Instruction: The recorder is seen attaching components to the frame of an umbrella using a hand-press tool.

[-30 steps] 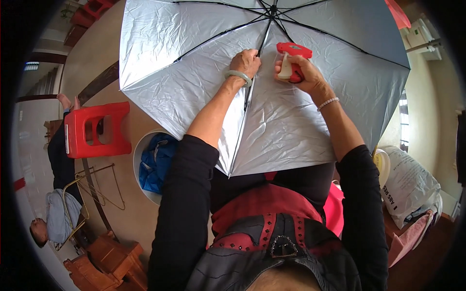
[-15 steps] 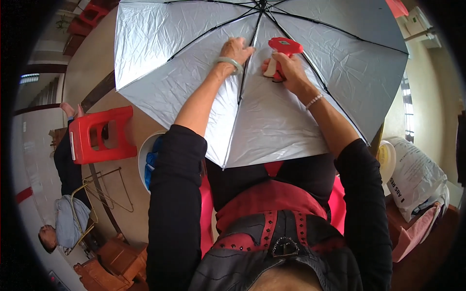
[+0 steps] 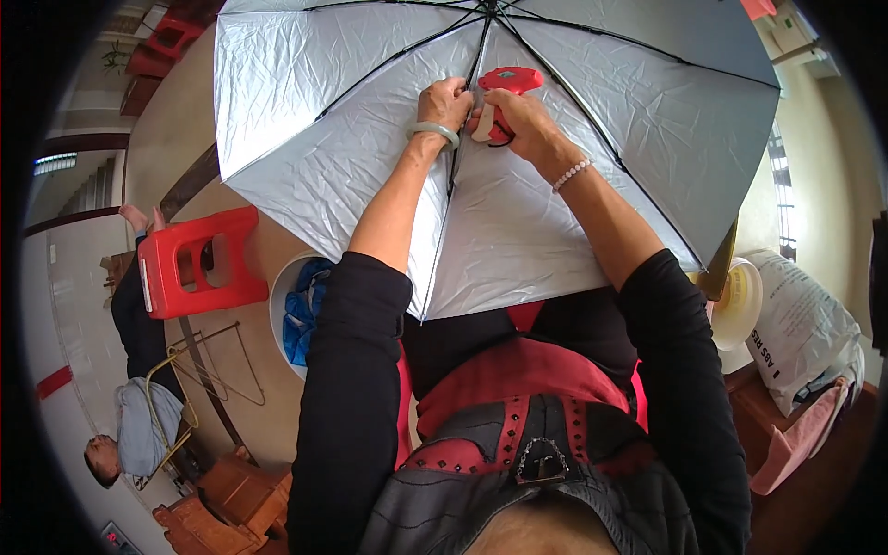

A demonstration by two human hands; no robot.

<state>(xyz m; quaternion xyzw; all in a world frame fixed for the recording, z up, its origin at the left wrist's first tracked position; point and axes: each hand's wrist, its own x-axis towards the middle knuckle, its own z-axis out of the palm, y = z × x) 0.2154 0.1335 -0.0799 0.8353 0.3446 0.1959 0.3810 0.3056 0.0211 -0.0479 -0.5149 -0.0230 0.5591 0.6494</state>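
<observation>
The open silver umbrella (image 3: 518, 176) lies across the person's lap, lining up, its ribs fanning away from them — placed so, I judge, to bring one rib within reach. The left hand (image 3: 444, 100) pinches that rib shut-fingered, steadying it; just beside, the right hand (image 3: 518, 118) is closed round a red tool (image 3: 504, 92) — pointing toward the hub.
</observation>
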